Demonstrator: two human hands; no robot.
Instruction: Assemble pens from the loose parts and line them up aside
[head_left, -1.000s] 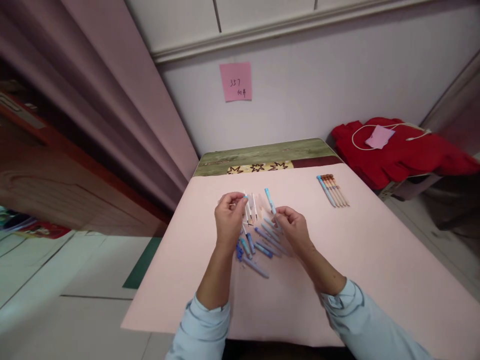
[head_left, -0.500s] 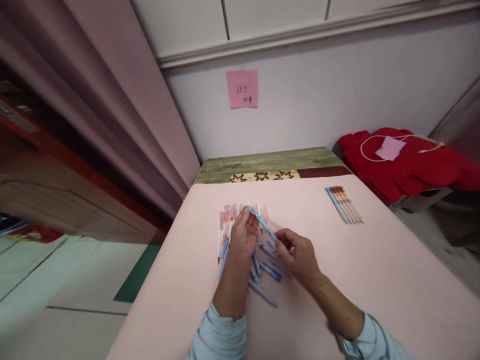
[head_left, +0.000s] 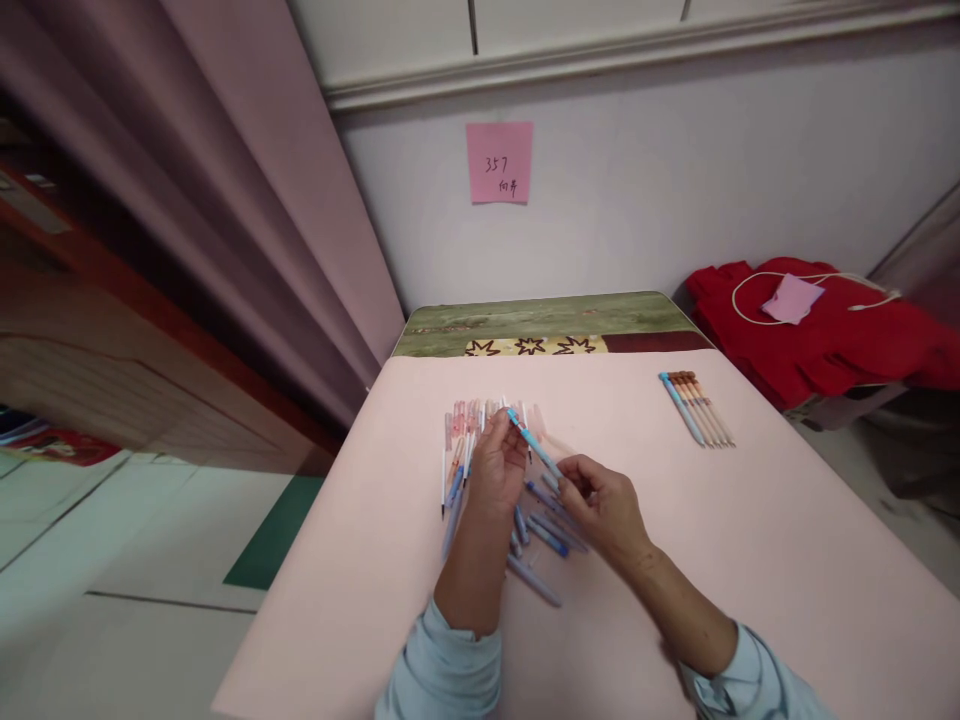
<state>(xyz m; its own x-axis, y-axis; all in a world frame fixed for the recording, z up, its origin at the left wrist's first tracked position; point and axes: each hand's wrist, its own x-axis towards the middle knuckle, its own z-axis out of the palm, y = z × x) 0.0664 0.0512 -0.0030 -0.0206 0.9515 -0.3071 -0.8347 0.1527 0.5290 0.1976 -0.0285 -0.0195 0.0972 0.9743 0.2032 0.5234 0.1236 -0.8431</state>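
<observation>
Between my two hands is a light blue pen point(head_left: 535, 443), held at a slant above the table. The fingers of my left hand point(head_left: 498, 465) are closed on its upper end. My right hand point(head_left: 606, 508) pinches the lower end between thumb and fingers. Beneath and around my hands lie loose pen parts: blue barrels point(head_left: 549, 537), a pale blue-grey barrel point(head_left: 534, 581), thin white refills point(head_left: 443, 484) and clear pinkish caps point(head_left: 461, 416). My left hand and forearm hide part of this pile.
A neat row of pens point(head_left: 699, 412), one blue and several beige with brown tops, lies at the right of the pink-covered table point(head_left: 750, 560). Red cloth point(head_left: 847, 340) with a white cable is beyond the right edge. A pink note point(head_left: 500, 163) hangs on the wall.
The view has shifted slightly, so everything sits a little differently in the picture. Both hands keep hold of the blue pen in nearly the same pose.
</observation>
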